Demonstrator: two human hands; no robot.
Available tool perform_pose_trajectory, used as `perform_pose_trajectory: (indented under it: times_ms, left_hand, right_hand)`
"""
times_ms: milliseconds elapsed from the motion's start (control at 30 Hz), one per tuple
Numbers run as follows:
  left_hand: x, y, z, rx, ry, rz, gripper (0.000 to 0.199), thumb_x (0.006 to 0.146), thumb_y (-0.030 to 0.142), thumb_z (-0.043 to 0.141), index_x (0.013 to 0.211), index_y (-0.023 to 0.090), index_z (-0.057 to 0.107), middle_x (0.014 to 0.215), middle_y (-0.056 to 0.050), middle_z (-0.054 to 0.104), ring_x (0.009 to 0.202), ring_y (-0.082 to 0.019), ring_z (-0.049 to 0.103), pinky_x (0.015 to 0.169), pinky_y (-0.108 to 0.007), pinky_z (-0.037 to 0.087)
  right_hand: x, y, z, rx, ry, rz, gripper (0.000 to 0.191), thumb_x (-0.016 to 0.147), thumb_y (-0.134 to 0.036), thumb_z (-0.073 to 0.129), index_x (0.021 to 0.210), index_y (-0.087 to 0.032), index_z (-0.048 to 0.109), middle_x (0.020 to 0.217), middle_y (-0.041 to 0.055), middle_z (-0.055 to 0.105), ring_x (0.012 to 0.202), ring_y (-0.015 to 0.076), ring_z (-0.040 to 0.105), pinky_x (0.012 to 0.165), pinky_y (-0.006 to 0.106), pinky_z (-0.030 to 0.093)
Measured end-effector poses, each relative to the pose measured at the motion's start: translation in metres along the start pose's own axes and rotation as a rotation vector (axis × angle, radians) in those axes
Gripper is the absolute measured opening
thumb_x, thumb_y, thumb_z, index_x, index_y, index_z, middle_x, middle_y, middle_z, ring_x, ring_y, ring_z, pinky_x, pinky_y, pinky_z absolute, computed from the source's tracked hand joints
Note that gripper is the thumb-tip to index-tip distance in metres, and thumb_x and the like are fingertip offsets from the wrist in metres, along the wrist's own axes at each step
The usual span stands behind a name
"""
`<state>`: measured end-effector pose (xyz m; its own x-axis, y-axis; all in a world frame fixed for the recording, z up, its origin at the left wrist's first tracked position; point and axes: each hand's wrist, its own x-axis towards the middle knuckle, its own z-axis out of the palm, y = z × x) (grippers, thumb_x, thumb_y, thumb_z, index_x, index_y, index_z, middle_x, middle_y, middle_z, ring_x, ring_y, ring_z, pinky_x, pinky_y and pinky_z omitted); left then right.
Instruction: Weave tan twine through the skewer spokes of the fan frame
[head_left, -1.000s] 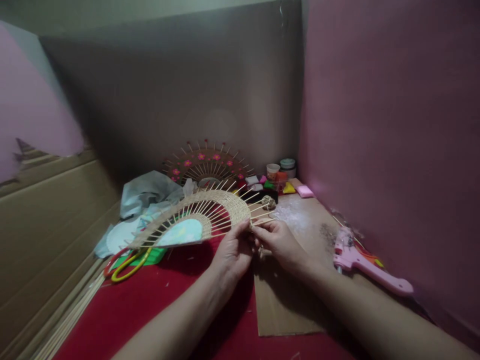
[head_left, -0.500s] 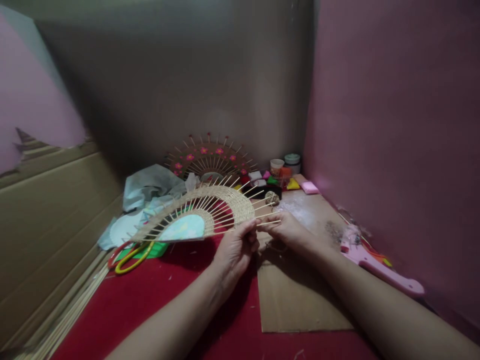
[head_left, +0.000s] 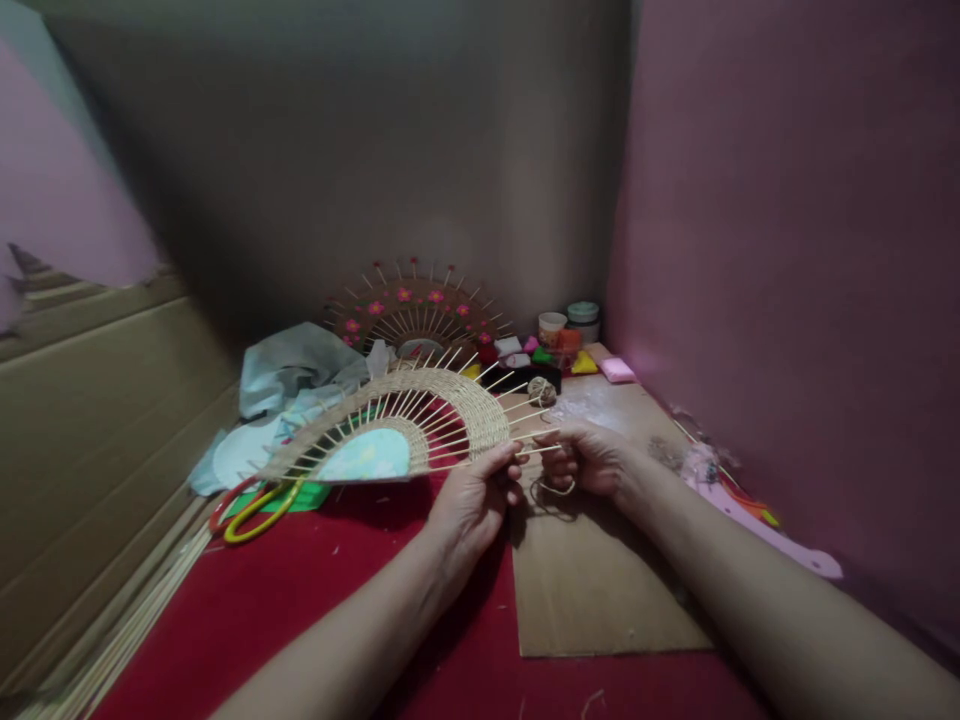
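Note:
A semicircular woven fan (head_left: 487, 415) with thin sticks radiating outward and a pale blue centre piece is held above the red surface. My left hand (head_left: 480, 490) pinches its right end, thumb on top near the edge of the weave. Just right of it, my right hand (head_left: 581, 458) has its fingers curled round a thin twine (head_left: 559, 490), which loops down below them. Stick tips from the fan reach to the right fingers. Behind the hands lies a small ball of twine (head_left: 541, 391).
Scissors (head_left: 262, 515) with red and yellow handles lie left. A cardboard sheet (head_left: 600, 610) lies under my right hand. A flowered fan (head_left: 420, 300), cups (head_left: 552, 328) and clay packets (head_left: 585, 363) stand behind. A pink tool (head_left: 780, 535) lies right, bundled sticks (head_left: 142, 620) left.
My right hand has moved slightly right, away from my left hand, and its fingers are more curled. The twine loop below it now shows more clearly. My left hand keeps its hold.

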<state>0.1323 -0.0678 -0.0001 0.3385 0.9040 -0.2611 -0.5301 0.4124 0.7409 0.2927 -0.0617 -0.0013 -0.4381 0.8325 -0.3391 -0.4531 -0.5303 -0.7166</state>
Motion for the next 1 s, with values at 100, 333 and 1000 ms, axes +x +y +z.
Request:
perform_pose_trajectory:
  times_ms: [100,333,1000]
  left_hand:
    - [-0.002,0.001,0.002,-0.01,0.002,0.002,0.011,0.066,0.01,0.067,0.075,0.007,0.062,0.063,-0.001,0.056,0.048,-0.006,0.049,0.037,-0.017,0.033]
    - [-0.004,0.003,0.006,-0.094,0.015,0.001,0.01,0.065,0.004,0.064,0.064,0.009,0.056,0.06,0.0,0.053,0.047,-0.007,0.049,0.038,-0.019,0.034]
    - [-0.007,0.0,0.004,-0.165,0.033,-0.029,0.009,0.065,-0.003,0.06,0.063,0.006,0.058,0.058,-0.001,0.053,0.046,-0.006,0.046,0.042,-0.018,0.038]
  right_hand:
    - [-0.003,-0.003,-0.005,0.109,-0.112,0.058,0.017,0.066,-0.016,0.05,0.054,-0.018,0.038,0.043,-0.008,0.025,0.038,0.0051,0.017,0.038,0.018,0.02]
    - [-0.012,-0.011,-0.017,0.066,-0.204,0.023,0.013,0.061,-0.017,0.052,0.052,-0.016,0.043,0.043,-0.0083,0.023,0.041,0.0045,0.012,0.039,0.018,0.019]
    - [-0.017,-0.016,-0.006,-0.35,0.119,-0.32,0.034,0.064,-0.023,0.069,0.058,-0.019,0.035,0.045,-0.0106,0.023,0.04,0.0032,0.013,0.039,0.022,0.007]
